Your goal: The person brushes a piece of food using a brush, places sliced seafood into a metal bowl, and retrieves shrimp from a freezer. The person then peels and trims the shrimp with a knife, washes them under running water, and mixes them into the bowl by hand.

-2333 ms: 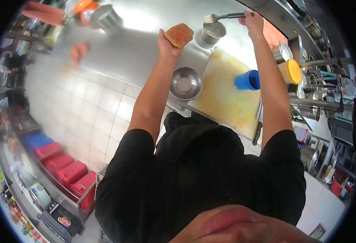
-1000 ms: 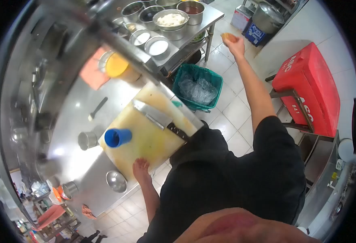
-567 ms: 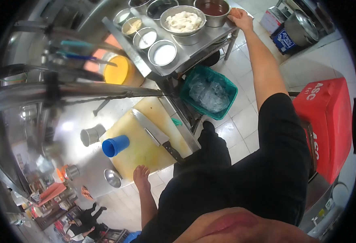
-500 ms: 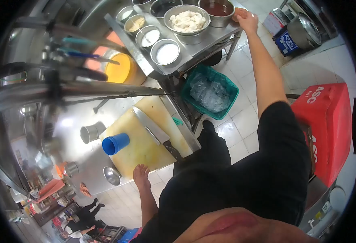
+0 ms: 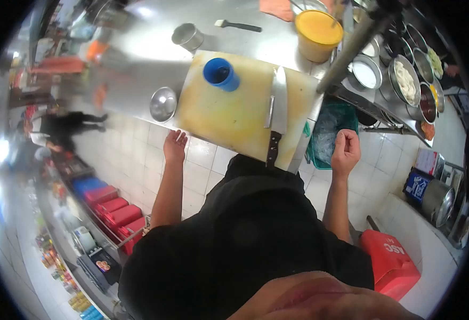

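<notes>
My left hand hangs by the front edge of the steel table, fingers apart and holding nothing. A small steel bowl is the nearest thing to it. My right hand is raised over the green bin with its fingers curled in; whatever they hold, if anything, is hidden. Between the hands lies a yellowed cutting board. On it stand a blue cup and, to the right, a large knife with its dark handle toward me. Clear plastic sits inside the bin.
Behind the board are a steel cup, a brush and a yellow-topped tub. Bowls of food crowd the side table at right, with an orange cloth on its corner. A red ASC box stands behind my right side. Another person is at far left.
My right hand has left the corner of the side table and come back over the green bin. My view has swung left toward the cutting board. My left hand stays near the table edge.
</notes>
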A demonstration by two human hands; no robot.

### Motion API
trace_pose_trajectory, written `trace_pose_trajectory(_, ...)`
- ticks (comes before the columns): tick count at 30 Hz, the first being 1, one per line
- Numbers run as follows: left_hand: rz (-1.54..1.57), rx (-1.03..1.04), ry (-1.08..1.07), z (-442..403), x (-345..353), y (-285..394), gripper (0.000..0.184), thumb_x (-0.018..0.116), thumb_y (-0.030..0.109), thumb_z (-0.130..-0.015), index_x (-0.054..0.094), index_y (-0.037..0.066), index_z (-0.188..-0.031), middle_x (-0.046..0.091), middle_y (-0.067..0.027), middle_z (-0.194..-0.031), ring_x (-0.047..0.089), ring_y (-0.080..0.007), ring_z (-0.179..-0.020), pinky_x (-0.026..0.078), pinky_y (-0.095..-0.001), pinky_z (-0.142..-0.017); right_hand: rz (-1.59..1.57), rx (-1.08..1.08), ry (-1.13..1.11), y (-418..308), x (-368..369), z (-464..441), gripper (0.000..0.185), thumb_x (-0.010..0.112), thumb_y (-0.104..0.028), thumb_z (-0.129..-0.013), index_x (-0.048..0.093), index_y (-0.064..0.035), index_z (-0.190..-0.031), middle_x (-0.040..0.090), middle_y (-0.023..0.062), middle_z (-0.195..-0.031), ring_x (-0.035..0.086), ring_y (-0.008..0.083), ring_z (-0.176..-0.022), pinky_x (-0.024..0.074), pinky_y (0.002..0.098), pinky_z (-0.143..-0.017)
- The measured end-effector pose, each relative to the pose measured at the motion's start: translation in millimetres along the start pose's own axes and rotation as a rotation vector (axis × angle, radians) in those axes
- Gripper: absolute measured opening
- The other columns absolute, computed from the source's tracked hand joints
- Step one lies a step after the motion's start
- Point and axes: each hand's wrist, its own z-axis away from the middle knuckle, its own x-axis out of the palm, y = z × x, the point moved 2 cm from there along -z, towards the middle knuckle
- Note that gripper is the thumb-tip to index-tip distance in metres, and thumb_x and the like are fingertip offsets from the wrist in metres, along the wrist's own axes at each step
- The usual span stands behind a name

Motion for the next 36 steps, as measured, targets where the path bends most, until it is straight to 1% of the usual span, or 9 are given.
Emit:
trace_pose_trajectory(4, 0.11, 0.015, 0.149, -40.5, -50.5, 8.7, 0.046, 0.055, 0.027, -0.095, 0.04, 0.0, -0.13, 0.049, -0.014, -0.118, 0.054, -0.0282, -0.104, 0.048, -0.0395, -0.087, 0.136, -0.169, -0.213, -70.4, 44.0, -13.0, 0.01, 0.059, 0.002, -0.088, 0.055, 0.0, -0.079, 0.056, 0.0012, -0.08, 0.048, 0.0068, -0.071, 0.0389, 0.0192, -0.064)
trace_pose_trajectory(10, 0.002, 0.162, -0.054, -84.6, -64.8, 57.7, 0.038, 0.063, 0.023, -0.089, 0.048, 0.0, -0.116, 0.054, -0.0127, -0.108, 0.059, -0.0238, -0.088, 0.053, -0.0362, -0.072, 0.131, -0.286, -0.321, -167.0, 154.7, 1.3, 0.01, 0.059, -0.001, -0.091, 0.065, 0.0041, -0.097, 0.065, 0.0055, -0.091, 0.057, 0.0088, -0.079, 0.0458, 0.022, -0.072)
trace_pose_trajectory(12, 0.169, 0.053, -0.07, -103.8, -73.8, 46.6, 0.027, 0.064, 0.018, -0.088, 0.053, 0.002, -0.106, 0.057, -0.0093, -0.096, 0.06, -0.0201, -0.081, 0.054, -0.0334, -0.068, 0.211, -0.23, -0.367, -180.8, 189.8, 10.0, 0.017, 0.063, -0.004, -0.089, 0.066, 0.0021, -0.104, 0.067, 0.0071, -0.095, 0.061, 0.011, -0.086, 0.0472, 0.0229, -0.079)
trace_pose_trajectory(16, 0.074, 0.01, -0.176, -119.7, -81.8, 54.2, 0.013, 0.062, 0.012, -0.089, 0.053, 0.004, -0.092, 0.058, -0.0076, -0.085, 0.061, -0.0191, -0.075, 0.056, -0.0334, -0.067, 0.504, -0.245, -0.516, -157.3, 263.4, -30.4, 0.026, 0.067, -0.017, -0.086, 0.067, -0.0027, -0.109, 0.069, 0.0066, -0.095, 0.062, 0.012, -0.086, 0.0485, 0.0256, -0.079)
trace_pose_trajectory(20, 0.2, -0.142, -0.141, -108.7, -71.4, 81.5, 0.012, 0.06, 0.007, -0.089, 0.051, 0.006, -0.081, 0.058, -0.0077, -0.079, 0.061, -0.0193, -0.07, 0.056, -0.0341, -0.065, 0.756, -0.22, -0.605, -89.9, 334.0, -106.4, 0.034, 0.066, -0.029, -0.085, 0.068, -0.0061, -0.111, 0.069, 0.011, -0.106, 0.066, 0.0224, -0.094, 0.0501, 0.0328, -0.084)
trace_pose_trajectory(27, 0.286, -0.119, -0.097, -124.0, -96.0, 98.3, 0.018, 0.058, 0.003, -0.087, 0.048, 0.008, -0.074, 0.056, -0.0065, -0.074, 0.061, -0.0183, -0.066, 0.058, -0.0351, -0.067, 1.229, -0.542, -0.841, 100.7, 422.1, -232.8, 0.038, 0.059, -0.023, -0.085, 0.061, -0.0079, -0.119, 0.064, 0.0192, -0.114, 0.061, 0.0365, -0.104, 0.046, 0.0437, -0.092)
trace_pose_trajectory(29, 0.211, -0.089, -0.049, -121.5, -114.8, 110.2, 0.018, 0.058, 0.002, -0.087, 0.048, 0.008, -0.073, 0.057, -0.006, -0.075, 0.061, -0.0175, -0.067, 0.058, -0.035, -0.068, 1.38, -0.308, -1.048, 105.1, 446.1, -232.9, 0.035, 0.058, -0.02, -0.084, 0.06, -0.0052, -0.116, 0.063, 0.019, -0.115, 0.061, 0.038, -0.104, 0.047, 0.0451, -0.09)
trace_pose_trajectory(31, 0.115, -0.047, 0.021, -117.7, -138.7, 122.2, 0.018, 0.059, 0.002, -0.087, 0.048, 0.008, -0.073, 0.057, -0.0054, -0.076, 0.06, -0.0167, -0.067, 0.058, -0.0347, -0.069, 1.361, -0.337, -1.023, 129.1, 460.1, -236.2, 0.032, 0.056, -0.011, -0.079, 0.055, -0.0034, -0.109, 0.064, 0.024, -0.1, 0.06, 0.0411, -0.099, 0.046, 0.0486, -0.086)
trace_pose_trajectory(36, 0.166, 0.021, 0.171, -114.2, -205.4, 130.5, 0.018, 0.058, 0.001, -0.086, 0.049, 0.009, -0.072, 0.057, -0.0029, -0.074, 0.06, -0.0142, -0.066, 0.058, -0.0316, -0.068, 1.477, -0.234, -0.941, 111.7, 478.4, -235.7, 0.026, 0.05, -0.009, -0.08, 0.052, -0.0017, -0.105, 0.064, 0.0289, -0.098, 0.061, 0.0437, -0.098, 0.0461, 0.0503, -0.084)
